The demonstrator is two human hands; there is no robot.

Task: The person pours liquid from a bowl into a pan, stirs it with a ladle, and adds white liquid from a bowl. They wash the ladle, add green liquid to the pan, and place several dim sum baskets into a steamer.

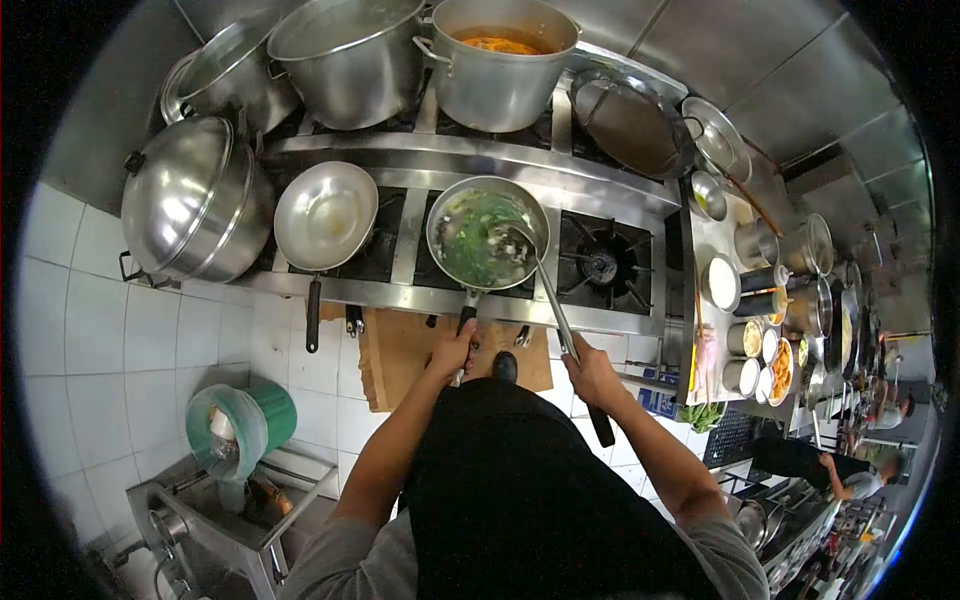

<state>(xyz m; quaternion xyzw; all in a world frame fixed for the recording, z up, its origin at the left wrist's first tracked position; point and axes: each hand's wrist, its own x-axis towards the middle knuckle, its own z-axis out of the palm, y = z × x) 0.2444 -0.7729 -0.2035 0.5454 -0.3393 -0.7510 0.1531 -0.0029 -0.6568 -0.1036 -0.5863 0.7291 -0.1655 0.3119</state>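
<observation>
From afar, my left hand [453,352] grips the pan [433,232], my right hand [596,378] the ladle [554,300]; I should stir slowly ahead of them, the pan held still

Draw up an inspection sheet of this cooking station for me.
Surface: steel stove, one bare burner right of the pan in use.
Job's things: pan holding greens in liquid; ladle dipped in it.
Clutter: second pan to the left, large pots behind, food containers on the right-hand counter.
Grippers: left hand on the pan's handle, right hand on the ladle.
Cables: nothing seen.
Surroundings: green bin lower left; co-worker far right.
</observation>
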